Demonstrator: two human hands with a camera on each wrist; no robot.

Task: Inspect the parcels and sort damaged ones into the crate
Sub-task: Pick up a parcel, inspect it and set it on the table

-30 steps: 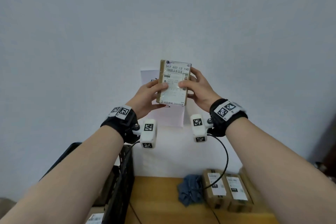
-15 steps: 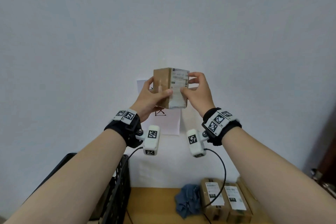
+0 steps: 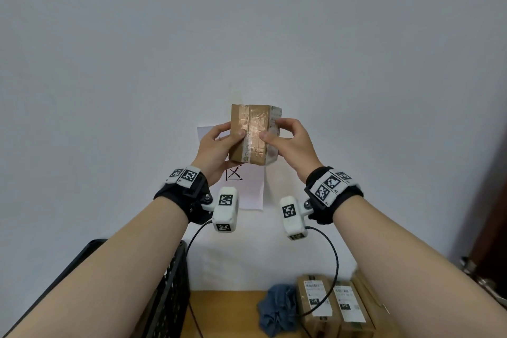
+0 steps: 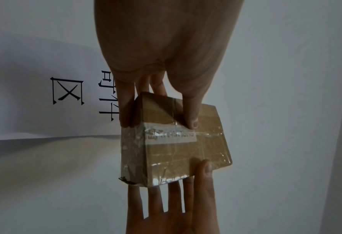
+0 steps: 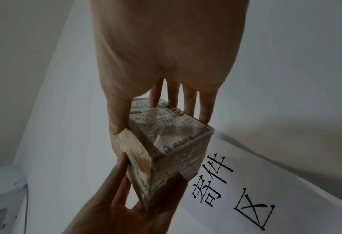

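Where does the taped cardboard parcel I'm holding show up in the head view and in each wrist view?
Head: the parcel sits just above centre, held between the left hand and right hand.
Left wrist: the parcel sits just right of centre, below the left hand.
Right wrist: it sits centre, label uppermost.
Shared landmark: the white paper sign on the wall behind.

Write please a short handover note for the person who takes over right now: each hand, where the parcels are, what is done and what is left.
Left hand and right hand both grip the held parcel, raised before the wall, taped side toward the head camera.
Two more parcels lie on the table, beside a blue cloth.
The black crate stands at the left.
Done: this parcel is picked up, inspection under way.
Left: judge it, sort it, check the rest.
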